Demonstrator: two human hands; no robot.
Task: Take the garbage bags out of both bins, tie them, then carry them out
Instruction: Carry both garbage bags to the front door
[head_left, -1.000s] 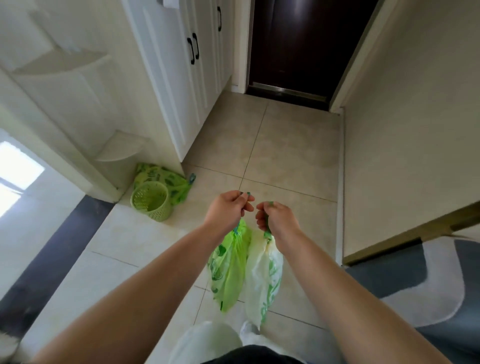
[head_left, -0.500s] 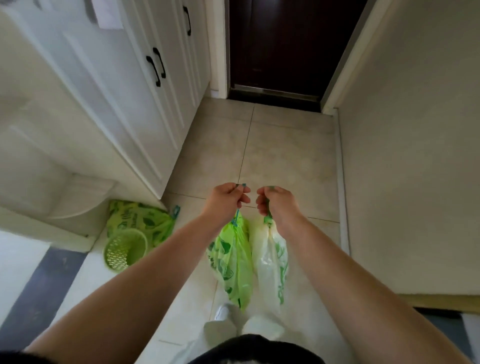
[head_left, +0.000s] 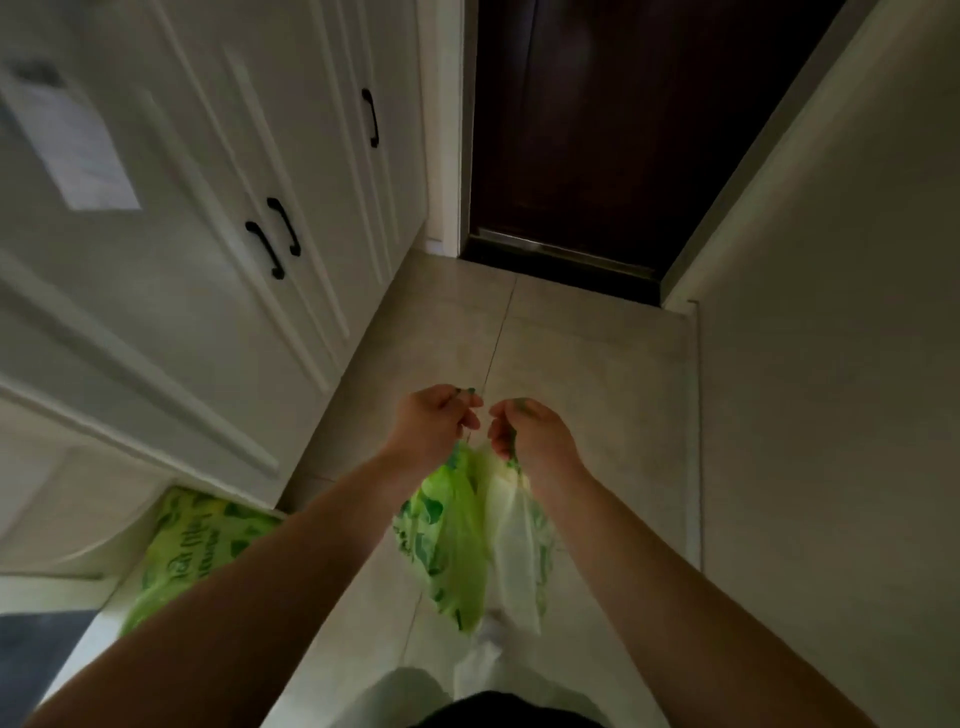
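floor: pale beige tiles (head_left: 582, 374), thin grout lines | left: white panelled cabinets (head_left: 218, 171), black handles (head_left: 274, 244), paper sheet (head_left: 78, 145) on one door | ahead: dark brown door (head_left: 613, 119), metal threshold | right: plain cream wall (head_left: 831, 338) | light: dim

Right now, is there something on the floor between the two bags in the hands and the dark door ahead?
Nothing visible. The left hand holds the green bag and the right hand the pale bag. The tiled floor runs bare to the dark door, which is closed. Another green bag lies off to the left.
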